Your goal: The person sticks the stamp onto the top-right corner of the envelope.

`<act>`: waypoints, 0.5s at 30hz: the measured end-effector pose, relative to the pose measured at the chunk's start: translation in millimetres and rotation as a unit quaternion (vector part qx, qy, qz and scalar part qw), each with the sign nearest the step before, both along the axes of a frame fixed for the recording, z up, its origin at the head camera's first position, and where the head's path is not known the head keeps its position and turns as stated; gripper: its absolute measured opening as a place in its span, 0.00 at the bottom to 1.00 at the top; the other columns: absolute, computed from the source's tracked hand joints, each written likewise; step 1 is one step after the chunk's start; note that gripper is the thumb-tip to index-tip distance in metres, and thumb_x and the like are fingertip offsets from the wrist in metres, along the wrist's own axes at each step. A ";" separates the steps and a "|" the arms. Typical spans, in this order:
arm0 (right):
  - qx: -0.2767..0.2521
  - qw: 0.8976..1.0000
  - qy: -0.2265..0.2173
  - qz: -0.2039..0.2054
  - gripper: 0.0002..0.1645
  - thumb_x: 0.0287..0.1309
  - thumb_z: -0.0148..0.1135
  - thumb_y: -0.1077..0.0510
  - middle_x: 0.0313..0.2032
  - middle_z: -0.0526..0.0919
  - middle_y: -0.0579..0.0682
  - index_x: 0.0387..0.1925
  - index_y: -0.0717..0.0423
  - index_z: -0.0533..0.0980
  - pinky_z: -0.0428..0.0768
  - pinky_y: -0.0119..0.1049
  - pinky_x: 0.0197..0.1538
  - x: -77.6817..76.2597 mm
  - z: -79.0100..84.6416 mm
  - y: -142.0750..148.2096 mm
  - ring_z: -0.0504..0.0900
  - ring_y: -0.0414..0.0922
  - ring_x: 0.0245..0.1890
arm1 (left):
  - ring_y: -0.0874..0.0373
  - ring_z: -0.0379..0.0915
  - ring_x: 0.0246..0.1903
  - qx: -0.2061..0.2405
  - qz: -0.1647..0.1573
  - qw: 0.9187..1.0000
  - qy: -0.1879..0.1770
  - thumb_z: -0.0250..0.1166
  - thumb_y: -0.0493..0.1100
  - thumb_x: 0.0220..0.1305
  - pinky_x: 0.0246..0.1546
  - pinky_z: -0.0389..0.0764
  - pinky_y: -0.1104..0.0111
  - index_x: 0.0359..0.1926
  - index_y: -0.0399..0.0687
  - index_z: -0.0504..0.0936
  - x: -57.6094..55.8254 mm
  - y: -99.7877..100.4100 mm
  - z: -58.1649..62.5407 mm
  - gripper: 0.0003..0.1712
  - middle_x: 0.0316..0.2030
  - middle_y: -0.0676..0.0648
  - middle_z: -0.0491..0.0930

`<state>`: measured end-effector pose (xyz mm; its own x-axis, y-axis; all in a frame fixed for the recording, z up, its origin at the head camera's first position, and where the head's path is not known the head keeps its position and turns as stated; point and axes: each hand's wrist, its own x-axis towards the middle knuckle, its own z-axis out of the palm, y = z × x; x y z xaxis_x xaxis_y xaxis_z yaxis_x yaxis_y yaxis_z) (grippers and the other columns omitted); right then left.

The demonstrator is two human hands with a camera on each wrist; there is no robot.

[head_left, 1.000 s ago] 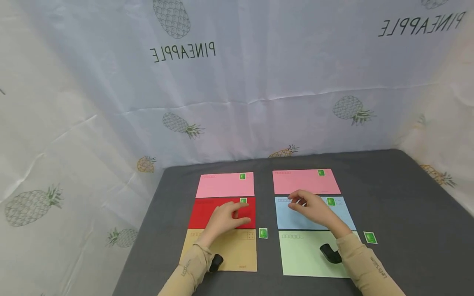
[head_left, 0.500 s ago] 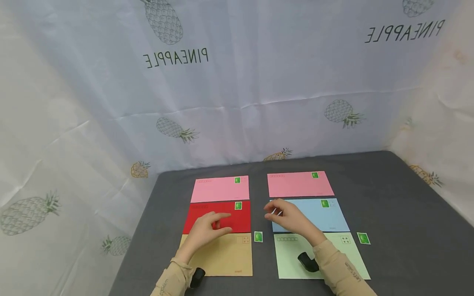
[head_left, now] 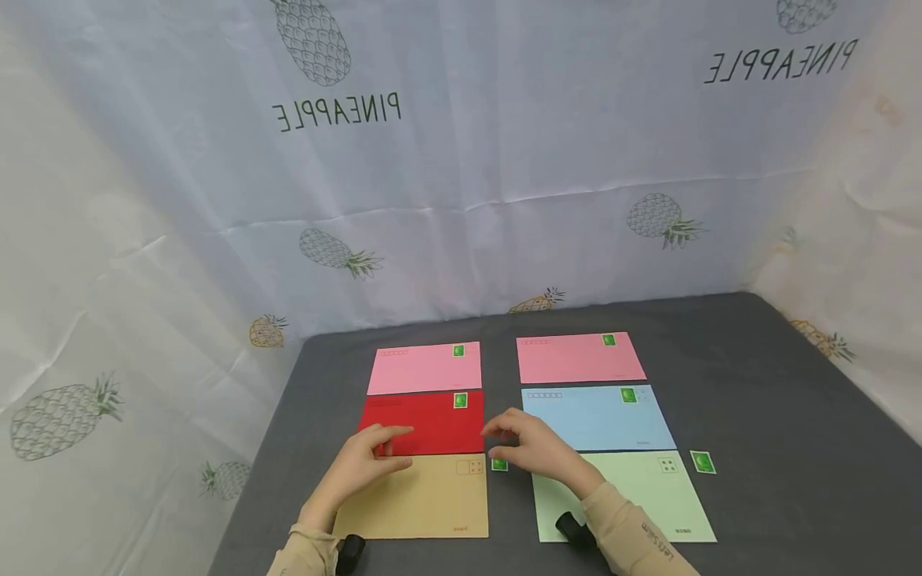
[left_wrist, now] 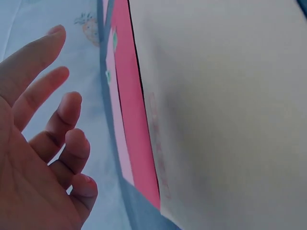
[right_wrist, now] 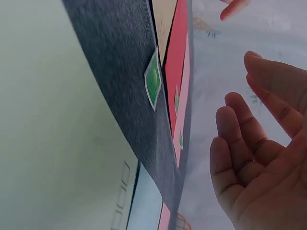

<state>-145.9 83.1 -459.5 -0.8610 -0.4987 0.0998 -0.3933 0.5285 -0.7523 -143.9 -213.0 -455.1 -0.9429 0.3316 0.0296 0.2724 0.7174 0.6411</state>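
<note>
My left hand (head_left: 360, 464) hovers over the left part of the tan envelope (head_left: 421, 504) and the lower left of the red envelope (head_left: 425, 432). Its fingers are loosely bent and hold nothing, as the left wrist view shows. Between the two envelope columns, my right hand (head_left: 533, 448) is above a loose green stamp (head_left: 499, 465), partly covering it in the head view. The right fingers are relaxed too, with nothing in them. Beside the light green envelope (head_left: 634, 496), a second loose stamp (head_left: 703, 462) lies on the dark table (head_left: 778, 448).
A light pink envelope (head_left: 418, 370) tops the left column. Over the blue envelope (head_left: 591, 416) on the right lies a darker pink envelope (head_left: 576, 360). Green stamps sit on the pink, red and blue envelopes. A pineapple-print curtain (head_left: 461, 144) surrounds the table.
Both hands have shifted left. My right hand has come from over the blue envelope to the loose stamp in the middle; my left has drawn back toward the tan envelope. The view has tilted slightly.
</note>
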 end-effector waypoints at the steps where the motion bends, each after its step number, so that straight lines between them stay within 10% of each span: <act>1: 0.003 1.000 0.000 0.003 0.15 0.48 0.62 0.54 0.38 0.76 0.47 0.41 0.50 0.77 0.73 0.31 0.36 0.8 -1.1 -2.1 0.73 0.42 0.36 | 0.66 0.60 0.21 0.002 0.000 1.000 -0.003 0.67 0.53 0.45 0.21 0.63 0.76 0.49 0.58 0.76 1.0 -3.3 -0.2 0.26 0.21 0.58 0.66; 15: 0.088 0.995 0.050 -0.005 0.13 0.43 0.64 0.56 0.35 0.74 0.46 0.35 0.48 0.78 0.69 0.28 0.34 7.6 -14.3 -14.3 0.68 0.39 0.34 | 0.70 0.61 0.21 0.014 0.005 0.999 -0.029 0.67 0.51 0.45 0.21 0.63 0.77 0.46 0.58 0.78 12.6 -40.4 -16.9 0.22 0.21 0.56 0.68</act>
<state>-138.3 68.9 -473.9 -0.8566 -0.5070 0.0963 -0.4547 0.6532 -0.6055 -131.3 -253.4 -472.0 -0.9464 0.3227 -0.0167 0.2272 0.7014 0.6756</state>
